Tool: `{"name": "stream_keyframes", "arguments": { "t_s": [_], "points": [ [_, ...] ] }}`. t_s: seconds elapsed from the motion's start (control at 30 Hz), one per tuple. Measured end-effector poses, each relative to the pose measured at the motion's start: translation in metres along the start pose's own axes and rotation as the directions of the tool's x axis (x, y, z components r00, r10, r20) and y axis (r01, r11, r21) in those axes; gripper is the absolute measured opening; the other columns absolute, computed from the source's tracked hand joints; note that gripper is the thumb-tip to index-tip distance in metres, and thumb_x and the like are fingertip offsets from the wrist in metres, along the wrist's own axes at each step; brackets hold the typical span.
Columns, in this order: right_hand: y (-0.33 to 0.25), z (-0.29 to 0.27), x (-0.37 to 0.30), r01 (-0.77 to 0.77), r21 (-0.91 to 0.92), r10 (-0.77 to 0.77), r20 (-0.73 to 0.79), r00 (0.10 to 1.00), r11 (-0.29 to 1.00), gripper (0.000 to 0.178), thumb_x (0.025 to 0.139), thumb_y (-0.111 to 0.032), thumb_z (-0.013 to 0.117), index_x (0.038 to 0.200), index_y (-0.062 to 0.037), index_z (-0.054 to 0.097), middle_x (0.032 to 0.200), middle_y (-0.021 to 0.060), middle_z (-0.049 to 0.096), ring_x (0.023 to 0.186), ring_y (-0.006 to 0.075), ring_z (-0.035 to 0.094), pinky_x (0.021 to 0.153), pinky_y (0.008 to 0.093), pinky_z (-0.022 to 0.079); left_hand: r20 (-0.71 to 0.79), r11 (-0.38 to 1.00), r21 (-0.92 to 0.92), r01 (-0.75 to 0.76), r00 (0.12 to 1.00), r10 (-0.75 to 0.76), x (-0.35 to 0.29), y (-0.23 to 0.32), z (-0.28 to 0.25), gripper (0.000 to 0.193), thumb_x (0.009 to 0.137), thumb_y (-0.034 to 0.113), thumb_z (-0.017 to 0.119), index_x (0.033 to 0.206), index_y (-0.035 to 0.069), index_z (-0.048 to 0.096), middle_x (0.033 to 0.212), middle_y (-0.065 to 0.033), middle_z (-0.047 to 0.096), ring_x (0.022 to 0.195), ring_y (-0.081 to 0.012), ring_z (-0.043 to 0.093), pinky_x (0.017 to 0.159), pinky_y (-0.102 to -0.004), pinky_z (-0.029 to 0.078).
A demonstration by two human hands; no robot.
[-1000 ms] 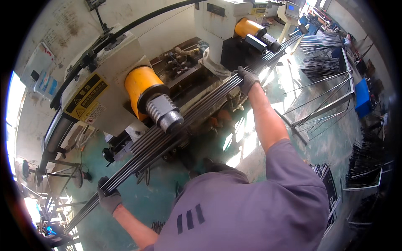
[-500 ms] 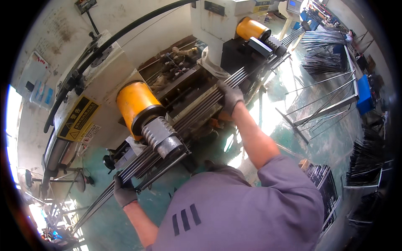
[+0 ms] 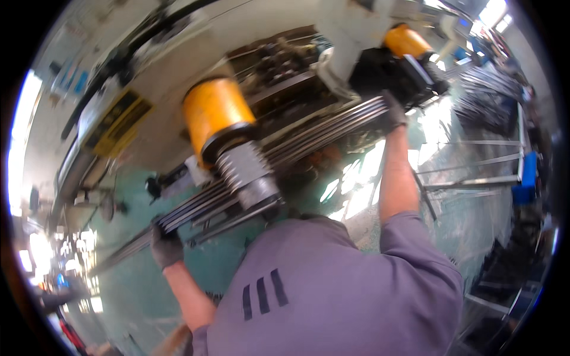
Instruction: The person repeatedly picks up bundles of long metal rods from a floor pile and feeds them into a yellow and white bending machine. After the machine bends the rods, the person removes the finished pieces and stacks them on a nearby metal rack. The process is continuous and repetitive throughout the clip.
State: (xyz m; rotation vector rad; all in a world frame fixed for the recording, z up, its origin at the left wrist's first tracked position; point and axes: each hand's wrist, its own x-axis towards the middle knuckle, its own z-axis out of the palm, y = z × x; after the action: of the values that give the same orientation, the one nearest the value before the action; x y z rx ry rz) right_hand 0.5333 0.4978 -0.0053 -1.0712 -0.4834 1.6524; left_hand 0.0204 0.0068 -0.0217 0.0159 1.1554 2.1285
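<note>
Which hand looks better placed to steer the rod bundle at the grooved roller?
Probably the left hand: it grips the rod bundle nearer the grooved roller. The right hand holds it farther off, arm stretched out.

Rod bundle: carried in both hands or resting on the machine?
In both hands: gloved left hand and right hand grip the rod bundle near its ends. Machine contact: cannot tell.

rod bundle [image 3: 309, 139] lies before the machine [image 3: 249, 89], rack [image 3: 475, 160] right.

A green workshop floor [image 3: 487, 196] gleams with bright glare at centre right. Metal racks [image 3: 475, 160] stand at right; strong daylight [image 3: 18, 160] floods the left edge.
</note>
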Motion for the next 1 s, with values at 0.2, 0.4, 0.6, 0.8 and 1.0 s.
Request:
{"name": "stream_keyframes", "arguments": {
  "t_s": [0.2,0.4,0.6,0.8,1.0],
  "points": [
    [0.044,0.037,-0.05,0.037,0.126,-0.03,-0.062,0.998,0.991,0.022,0.091,-0.022,0.062,0.103,-0.003,0.063,0.096,0.0086,0.066,0.089,0.0231,0.063,0.084,0.0355,0.051,-0.095,0.983,-0.179,0.036,0.994,-0.054,-0.021,-0.009,0.042,0.019,0.093,0.011,0.055,0.108,-0.001,0.058,0.108,-0.0134,0.063,0.105,-0.0269,0.057,0.1,-0.0405,0.043],
    [0.076,0.031,-0.07,0.246,-0.245,-0.238,0.062,0.969,0.938,0.024,0.088,-0.013,0.065,0.106,0.0042,0.066,0.103,0.0131,0.068,0.093,0.0212,0.064,0.078,0.0315,0.053,-0.259,0.984,-0.18,0.014,0.964,-0.061,-0.037,0.005,0.068,0.024,0.096,0.015,0.049,0.111,-0.002,0.056,0.112,-0.0153,0.062,0.105,-0.0306,0.058,0.098,-0.0447,0.045],
    [0.058,0.046,-0.072,0.093,0.01,-0.092,-0.056,0.994,0.996,0.025,0.088,-0.014,0.065,0.107,0.003,0.066,0.104,0.0149,0.066,0.095,0.023,0.063,0.085,0.0338,0.051,-0.336,0.986,-0.118,-0.115,0.939,0.069,-0.022,0.012,0.049,0.027,0.097,0.012,0.046,0.119,-0.001,0.054,0.117,-0.0141,0.061,0.109,-0.0295,0.058,0.098,-0.0428,0.046],
    [0.043,0.025,-0.037,0.221,0.004,-0.219,-0.115,0.969,0.975,0.024,0.082,-0.01,0.072,0.101,0.0021,0.065,0.096,0.0088,0.066,0.089,0.0208,0.061,0.081,0.0336,0.051,-0.155,0.973,0.221,-0.06,0.983,0.096,-0.017,-0.004,-0.014,0.033,0.1,0.02,0.042,0.121,-0.003,0.055,0.123,-0.0151,0.058,0.116,-0.0249,0.053,0.104,-0.0368,0.038],
    [0.025,0.01,-0.024,0.24,-0.002,-0.237,-0.175,0.956,0.971,0.021,0.085,-0.013,0.069,0.098,0.0033,0.064,0.088,0.0094,0.066,0.075,0.0202,0.064,0.069,0.0332,0.055,0.018,0.762,0.626,-0.167,0.98,0.199,-0.033,-0.001,0.006,0.036,0.096,0.026,0.052,0.12,-0.001,0.054,0.119,-0.0169,0.061,0.11,-0.028,0.057,0.097,-0.0355,0.043]
  ]
}}
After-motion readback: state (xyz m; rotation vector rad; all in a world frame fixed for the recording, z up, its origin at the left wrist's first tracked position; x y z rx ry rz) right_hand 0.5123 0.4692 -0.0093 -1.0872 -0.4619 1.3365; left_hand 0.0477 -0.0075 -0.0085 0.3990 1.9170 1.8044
